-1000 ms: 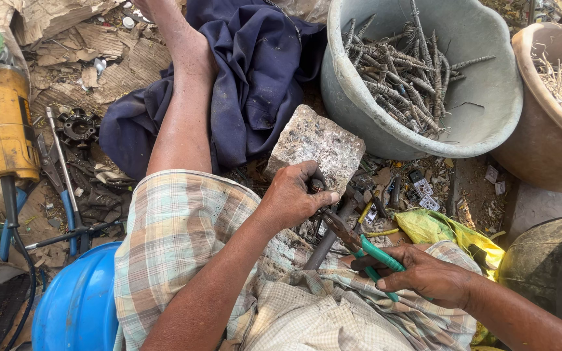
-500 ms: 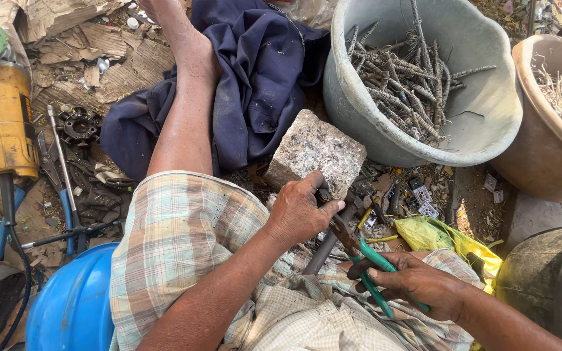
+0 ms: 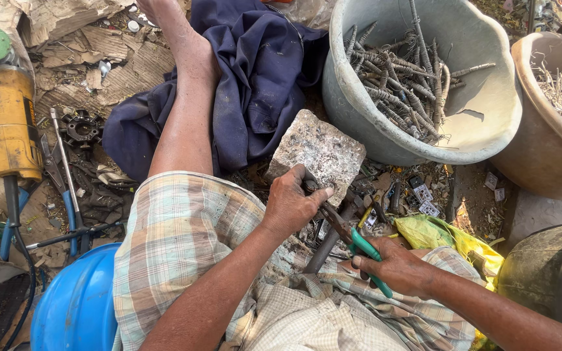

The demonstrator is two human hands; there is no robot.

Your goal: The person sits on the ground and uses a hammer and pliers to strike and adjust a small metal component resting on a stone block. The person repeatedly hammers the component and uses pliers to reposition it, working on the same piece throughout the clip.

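Observation:
My left hand (image 3: 292,203) rests at the near edge of a rough grey stone block (image 3: 317,153), its fingers pinching a small dark metal piece against the stone. My right hand (image 3: 395,268) grips the green handles of a pair of pliers (image 3: 352,239), whose rusty jaws reach up to the piece under my left fingers. A dark metal rod (image 3: 325,244) lies beneath the pliers across my lap. What exactly the jaws hold is hidden by my left hand.
A grey tub (image 3: 489,123) full of rusty screws stands behind the stone, a brown tub (image 3: 541,149) of wire scraps to its right. A blue cloth (image 3: 255,78) lies by my bare leg (image 3: 187,110). A yellow angle grinder (image 3: 4,110), a blue helmet (image 3: 76,305) and scattered scrap sit left.
My left hand has closed down onto the small piece at the stone's edge, and the pliers have shifted slightly toward it. The right hand stays on the handles.

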